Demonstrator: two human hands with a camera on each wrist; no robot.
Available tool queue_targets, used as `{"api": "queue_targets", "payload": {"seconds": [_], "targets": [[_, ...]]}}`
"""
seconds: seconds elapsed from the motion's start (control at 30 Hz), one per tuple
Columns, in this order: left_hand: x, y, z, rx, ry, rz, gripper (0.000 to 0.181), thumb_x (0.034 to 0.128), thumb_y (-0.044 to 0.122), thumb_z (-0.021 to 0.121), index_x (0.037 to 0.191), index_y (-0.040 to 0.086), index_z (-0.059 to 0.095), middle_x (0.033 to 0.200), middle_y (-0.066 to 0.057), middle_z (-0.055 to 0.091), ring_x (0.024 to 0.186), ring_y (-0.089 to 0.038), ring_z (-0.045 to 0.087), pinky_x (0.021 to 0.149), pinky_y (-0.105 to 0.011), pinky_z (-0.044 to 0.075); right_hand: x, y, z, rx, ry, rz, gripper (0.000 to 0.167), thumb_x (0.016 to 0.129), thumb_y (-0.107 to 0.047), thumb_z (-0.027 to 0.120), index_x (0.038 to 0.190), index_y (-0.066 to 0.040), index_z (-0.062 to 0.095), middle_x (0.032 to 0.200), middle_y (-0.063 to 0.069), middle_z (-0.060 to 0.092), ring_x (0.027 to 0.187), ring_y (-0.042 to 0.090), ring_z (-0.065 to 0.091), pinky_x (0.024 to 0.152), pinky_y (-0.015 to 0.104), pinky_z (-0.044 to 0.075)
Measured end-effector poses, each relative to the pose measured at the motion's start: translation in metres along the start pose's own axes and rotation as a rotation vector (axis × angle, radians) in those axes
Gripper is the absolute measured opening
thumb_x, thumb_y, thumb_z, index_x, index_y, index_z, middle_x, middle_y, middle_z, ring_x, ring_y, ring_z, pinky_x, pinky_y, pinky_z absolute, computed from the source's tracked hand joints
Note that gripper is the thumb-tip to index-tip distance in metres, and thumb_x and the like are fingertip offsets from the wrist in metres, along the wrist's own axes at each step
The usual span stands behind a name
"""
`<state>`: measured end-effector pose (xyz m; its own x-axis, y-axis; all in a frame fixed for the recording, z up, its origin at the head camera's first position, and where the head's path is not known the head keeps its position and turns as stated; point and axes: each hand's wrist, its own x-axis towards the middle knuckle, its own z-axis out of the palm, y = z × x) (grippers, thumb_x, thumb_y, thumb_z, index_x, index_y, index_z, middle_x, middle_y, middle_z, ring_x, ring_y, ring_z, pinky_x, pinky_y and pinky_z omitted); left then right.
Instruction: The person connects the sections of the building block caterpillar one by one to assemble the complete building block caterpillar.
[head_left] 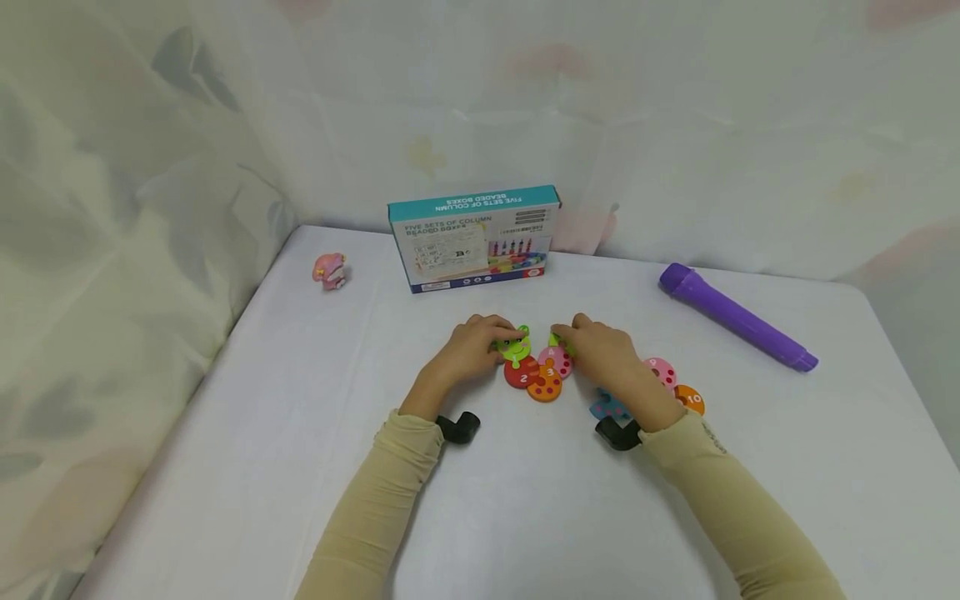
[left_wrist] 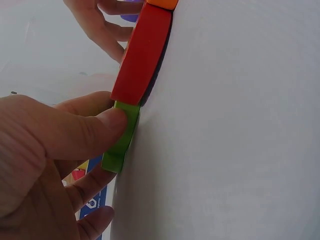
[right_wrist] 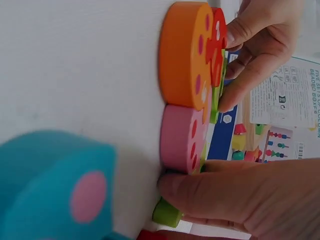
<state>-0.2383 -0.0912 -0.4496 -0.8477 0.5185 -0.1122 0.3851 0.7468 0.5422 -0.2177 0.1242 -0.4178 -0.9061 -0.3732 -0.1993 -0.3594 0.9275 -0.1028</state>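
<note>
On the white table (head_left: 225, 417), just in front of the carton (head_left: 480, 242): one puzzle chain (head_left: 542, 375), curved, long axis running left to right, its middle bowed toward the person. Left end, green face piece (head_left: 514, 347), antenna toward the carton; then red piece (head_left: 513, 377), numbered 2; orange piece (head_left: 545, 389), 3; pink piece (head_left: 558, 364), 4.

Left hand (head_left: 472, 346): pinching the face piece. Right hand (head_left: 603, 354): pinching a green end piece (right_wrist: 166, 213) beside the pink piece; whether interlocked, cannot tell.

Right wrist view: end piece below the thumb, largely covered by fingers from the head; blue piece (right_wrist: 55, 185), pink-spotted, close to the lens. Left wrist view: thick plain side of the red piece. Head view only: pink figurine (head_left: 328, 271), left of the carton.

Carton: standing upright, lettered FIVE SETS OF COLUMN BEADED BOXES; interior hidden, contents unknown.
</note>
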Motion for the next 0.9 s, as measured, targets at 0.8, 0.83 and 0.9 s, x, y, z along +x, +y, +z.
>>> {"api": "queue_targets", "payload": {"seconds": [0.8,0.83,0.9], "targets": [[-0.001,-0.001,0.000,-0.010,0.007,0.001,0.044,0.0864,0.014,0.064,0.127,0.027,0.057,0.126,0.003,0.053,0.114,-0.019,0.043,0.096,-0.044,0.032,-0.087,0.043,0.014,0.223,0.157,0.090,0.044,0.075,-0.037,0.075,0.106,-0.008,0.064,0.094,0.007,0.060,0.079,0.021,0.057,0.061,0.036,0.050],[-0.001,-0.001,0.000,-0.007,0.006,0.001,0.044,0.0865,0.014,0.063,0.127,0.027,0.057,0.126,0.003,0.053,0.114,-0.019,0.043,0.096,-0.044,0.032,-0.088,0.040,0.016,0.206,0.142,0.100,0.047,0.072,-0.042,0.075,0.104,-0.008,0.065,0.090,0.005,0.059,0.076,0.020,0.056,0.059,0.034,0.049],[0.000,0.000,0.000,-0.005,0.005,0.003,0.044,0.0864,0.013,0.064,0.128,0.027,0.057,0.126,0.003,0.053,0.114,-0.019,0.043,0.096,-0.044,0.032,-0.090,0.035,0.020,0.174,0.112,0.119,0.056,0.068,-0.049,0.075,0.105,-0.008,0.064,0.087,0.004,0.060,0.073,0.018,0.055,0.055,0.032,0.046]]}}
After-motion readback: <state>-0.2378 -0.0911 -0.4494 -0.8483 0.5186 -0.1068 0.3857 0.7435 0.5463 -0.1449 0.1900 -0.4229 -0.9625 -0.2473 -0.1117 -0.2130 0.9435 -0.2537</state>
